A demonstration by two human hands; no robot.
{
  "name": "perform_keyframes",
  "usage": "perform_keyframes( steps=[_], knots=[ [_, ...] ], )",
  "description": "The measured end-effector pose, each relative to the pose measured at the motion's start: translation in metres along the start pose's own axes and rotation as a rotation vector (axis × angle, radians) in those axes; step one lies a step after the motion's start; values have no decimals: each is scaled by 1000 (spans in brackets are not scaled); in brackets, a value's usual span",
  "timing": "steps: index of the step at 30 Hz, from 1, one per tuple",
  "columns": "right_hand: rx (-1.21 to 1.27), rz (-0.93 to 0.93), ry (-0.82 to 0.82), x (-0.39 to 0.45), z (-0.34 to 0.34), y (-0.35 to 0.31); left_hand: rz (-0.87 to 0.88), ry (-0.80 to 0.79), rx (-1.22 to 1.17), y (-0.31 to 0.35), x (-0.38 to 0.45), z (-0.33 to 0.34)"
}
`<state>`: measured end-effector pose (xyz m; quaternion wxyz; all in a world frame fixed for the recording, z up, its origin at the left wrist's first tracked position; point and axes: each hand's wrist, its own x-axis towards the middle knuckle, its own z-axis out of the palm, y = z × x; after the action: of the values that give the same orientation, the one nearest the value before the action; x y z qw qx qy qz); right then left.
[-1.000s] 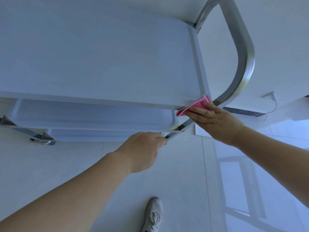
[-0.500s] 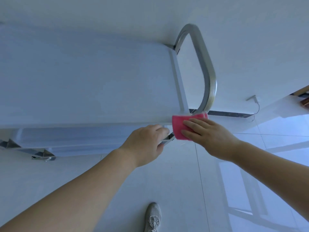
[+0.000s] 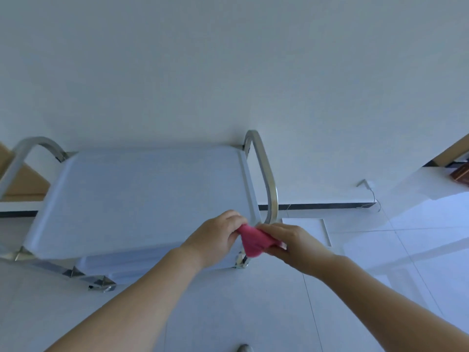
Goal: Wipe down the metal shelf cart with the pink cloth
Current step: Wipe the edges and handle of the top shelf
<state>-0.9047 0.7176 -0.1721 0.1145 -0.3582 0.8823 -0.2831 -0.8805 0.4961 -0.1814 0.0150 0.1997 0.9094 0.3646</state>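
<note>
Looking down from the head camera at a metal shelf cart (image 3: 142, 199) parked against a plain white wall (image 3: 228, 59), on a glossy tiled floor (image 3: 279, 301). Seen in full along the top shelf, pale and bare, with lower shelves showing beneath its near edge. Framed at each end by a curved steel handle: right one (image 3: 269, 184) close to the hands, left one (image 3: 22, 156) at the far side of the view. No brand, label or writing readable on the cart or anywhere else.

Held between both hands at the cart's near right corner: the pink cloth (image 3: 253, 241), bunched and folded, hanging in front of the corner post. Left hand (image 3: 218, 235) pinching the cloth's upper left end, grip closed on the fabric, knuckles up over the shelf's edge. Right hand (image 3: 291, 242) closed on the cloth's right side, fingers wrapped over the top, thumb underneath. Hard to tell whether the cloth touches the metal.

Beyond the cart, running along the base of the wall, a dark skirting strip (image 3: 324, 206); near it a white plug with a thin cord (image 3: 368, 185) trailing down. At the bottom edge, the toe of a grey shoe (image 3: 245, 348).
</note>
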Motion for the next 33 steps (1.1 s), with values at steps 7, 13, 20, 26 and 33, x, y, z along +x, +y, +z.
perform_keyframes(
  steps=[7, 13, 20, 26, 33],
  knots=[
    [-263, -55, 215, 17, -4, -5, -164, -37, -178, -9, 17, -13],
    [-366, 28, 323, 37, 1, 10, -223, -180, -394, -30, 45, -5],
    [-593, 14, 505, 64, -23, 47, -146, -22, -321, -28, 108, -3],
    [-580, 257, 418, 73, -12, 113, -79, -14, -91, -41, 172, 16],
    [83, 490, 163, 54, 37, 132, -122, -157, 58, -68, 159, 33]
  ],
)
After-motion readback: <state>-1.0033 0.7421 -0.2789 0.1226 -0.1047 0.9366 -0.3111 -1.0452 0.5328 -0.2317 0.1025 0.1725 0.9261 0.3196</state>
